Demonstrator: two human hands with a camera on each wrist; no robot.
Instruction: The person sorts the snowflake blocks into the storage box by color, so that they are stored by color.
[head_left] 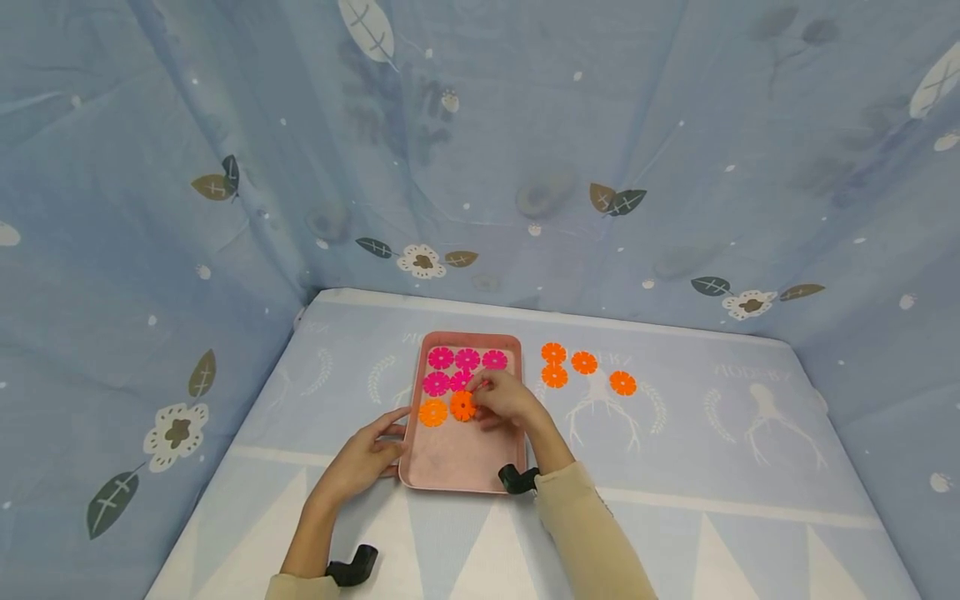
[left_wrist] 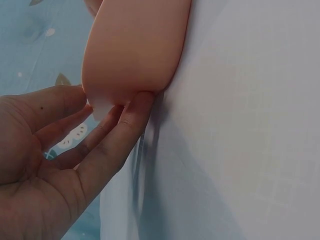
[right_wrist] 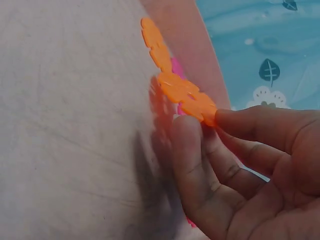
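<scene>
An orange notched plastic disc (right_wrist: pixel 187 97) is pinched between thumb and fingers of my right hand (head_left: pixel 504 397), tilted over the pink tray (head_left: pixel 465 458). To its left in the head view, another orange disc (head_left: pixel 432 412) lies in the tray. Beyond them are rows of magenta discs (head_left: pixel 441 358), one partly covered by the right hand. My left hand (head_left: pixel 358 461) holds the tray's left side; in the left wrist view, fingertips (left_wrist: pixel 142 100) touch the lower edge while another digit meets the rim.
Several orange discs (head_left: pixel 584 362) lie on the cloth-covered table (head_left: pixel 675 450) to the right of the tray. Patterned blue curtains (head_left: pixel 480 167) rise behind and at both sides. A black camera mount (head_left: pixel 517 478) sits at the right wrist, above the tray's near right corner.
</scene>
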